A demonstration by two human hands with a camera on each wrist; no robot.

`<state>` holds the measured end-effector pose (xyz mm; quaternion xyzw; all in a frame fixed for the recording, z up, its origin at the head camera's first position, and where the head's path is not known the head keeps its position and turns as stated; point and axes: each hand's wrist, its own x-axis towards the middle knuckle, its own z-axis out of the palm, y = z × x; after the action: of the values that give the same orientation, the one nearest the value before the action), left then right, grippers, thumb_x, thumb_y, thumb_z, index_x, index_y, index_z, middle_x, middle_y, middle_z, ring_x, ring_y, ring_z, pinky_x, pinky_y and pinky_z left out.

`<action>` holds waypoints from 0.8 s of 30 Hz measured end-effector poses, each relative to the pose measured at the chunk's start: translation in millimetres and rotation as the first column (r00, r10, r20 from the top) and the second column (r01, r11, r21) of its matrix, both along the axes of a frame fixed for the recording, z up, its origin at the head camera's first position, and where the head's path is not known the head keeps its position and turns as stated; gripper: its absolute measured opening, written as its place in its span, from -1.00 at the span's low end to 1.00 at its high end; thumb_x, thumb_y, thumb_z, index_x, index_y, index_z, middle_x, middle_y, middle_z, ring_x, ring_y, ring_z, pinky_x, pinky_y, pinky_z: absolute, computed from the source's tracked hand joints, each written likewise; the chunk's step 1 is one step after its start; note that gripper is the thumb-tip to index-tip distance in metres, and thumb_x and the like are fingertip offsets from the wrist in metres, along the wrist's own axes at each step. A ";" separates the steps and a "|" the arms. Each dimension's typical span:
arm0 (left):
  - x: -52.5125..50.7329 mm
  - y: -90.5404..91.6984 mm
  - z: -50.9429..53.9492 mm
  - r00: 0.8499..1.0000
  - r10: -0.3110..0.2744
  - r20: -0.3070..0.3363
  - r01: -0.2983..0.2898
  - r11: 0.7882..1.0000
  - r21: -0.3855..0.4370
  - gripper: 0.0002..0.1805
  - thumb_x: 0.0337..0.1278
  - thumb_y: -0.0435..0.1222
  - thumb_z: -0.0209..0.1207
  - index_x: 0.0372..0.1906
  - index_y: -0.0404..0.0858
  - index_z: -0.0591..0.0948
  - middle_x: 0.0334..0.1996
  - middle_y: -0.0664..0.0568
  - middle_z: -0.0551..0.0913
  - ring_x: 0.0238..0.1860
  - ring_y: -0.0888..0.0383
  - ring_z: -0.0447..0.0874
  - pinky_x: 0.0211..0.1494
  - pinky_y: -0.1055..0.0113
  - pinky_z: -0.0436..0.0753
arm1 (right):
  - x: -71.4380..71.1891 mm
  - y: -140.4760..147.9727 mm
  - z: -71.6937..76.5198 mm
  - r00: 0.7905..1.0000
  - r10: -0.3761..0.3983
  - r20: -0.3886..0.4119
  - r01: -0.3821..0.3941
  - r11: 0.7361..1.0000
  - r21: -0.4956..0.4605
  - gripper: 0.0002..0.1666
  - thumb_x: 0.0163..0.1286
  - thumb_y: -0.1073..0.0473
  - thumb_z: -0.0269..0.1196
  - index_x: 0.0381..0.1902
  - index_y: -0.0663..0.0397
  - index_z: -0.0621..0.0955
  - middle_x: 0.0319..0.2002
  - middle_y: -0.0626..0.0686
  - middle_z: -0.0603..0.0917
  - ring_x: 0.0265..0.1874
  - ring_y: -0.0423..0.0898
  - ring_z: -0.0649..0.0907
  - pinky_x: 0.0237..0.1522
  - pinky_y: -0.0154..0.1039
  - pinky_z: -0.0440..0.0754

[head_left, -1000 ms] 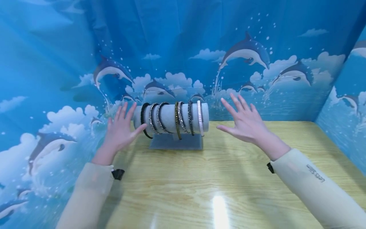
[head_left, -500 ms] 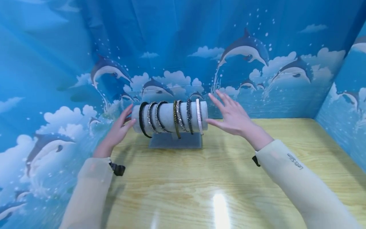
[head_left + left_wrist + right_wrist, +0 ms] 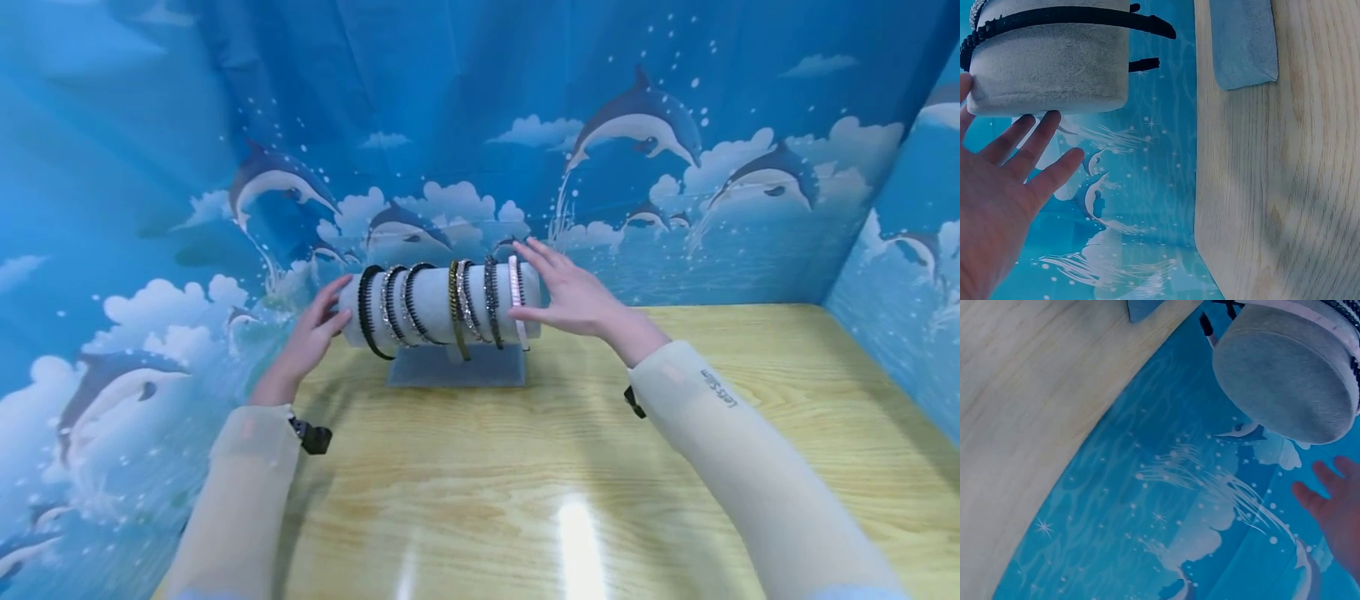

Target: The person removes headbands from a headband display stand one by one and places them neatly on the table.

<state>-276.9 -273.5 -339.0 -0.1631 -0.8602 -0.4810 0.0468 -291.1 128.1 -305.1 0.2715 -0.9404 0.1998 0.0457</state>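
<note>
A grey cylindrical headband display stand (image 3: 437, 302) rises on a flat blue-grey base (image 3: 487, 372), with several headbands around its roll. The leftmost is a black headband (image 3: 364, 304), also seen in the left wrist view; a pale pink headband (image 3: 516, 287) is rightmost. Sparkly and gold-toned ones lie between. My left hand (image 3: 307, 337) is at the roll's left end, its fingertips at that end face in the left wrist view. My right hand (image 3: 581, 302) hovers at the right end, fingers extended, thumb in front of the pink headband. In the right wrist view, the fingers (image 3: 1310, 501) appear apart from the roll.
The stand is on a light wood-grain table (image 3: 480, 467) near its back edge. Behind and at both sides hangs a blue curtain (image 3: 420, 100) printed with dolphins and clouds. A bright light reflection lies on the tabletop in front.
My right hand has moved left from beside the stand to the pink headband. The left hand has turned and come to the roll's left end. The headbands stay in place on the roll.
</note>
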 end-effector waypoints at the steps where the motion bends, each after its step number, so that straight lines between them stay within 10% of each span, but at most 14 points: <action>1: -0.4 -0.4 -0.6 1.000 -0.006 0.005 0.006 1.000 0.018 -0.38 0.52 -0.23 -0.10 0.55 -0.14 0.03 0.42 -0.35 0.14 0.31 -0.35 0.23 0.26 -0.24 0.29 | -1.1 -0.8 -0.9 1.000 0.005 0.006 -0.005 1.000 -0.004 0.19 0.20 -0.50 0.16 0.57 -0.33 -0.18 0.55 0.04 -0.17 0.47 0.22 -0.03 0.29 0.37 0.07; 24: -3.1 -1.8 -4.7 0.996 -0.019 0.090 0.011 0.995 0.096 -0.39 0.52 -0.17 -0.11 0.54 -0.05 0.03 0.41 -0.31 0.17 0.31 -0.26 0.22 0.22 -0.24 0.35 | -25.4 -9.1 -17.8 0.995 0.068 0.078 -0.056 0.987 -0.151 0.41 -0.06 -0.29 0.51 0.57 -0.23 -0.07 0.53 0.08 -0.04 0.46 0.15 0.03 0.31 0.31 0.11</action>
<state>-280.1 -275.3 -343.6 -0.1451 -0.8362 -0.5287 0.0116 -316.5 119.0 -322.9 0.2880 -0.9150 0.2819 0.0204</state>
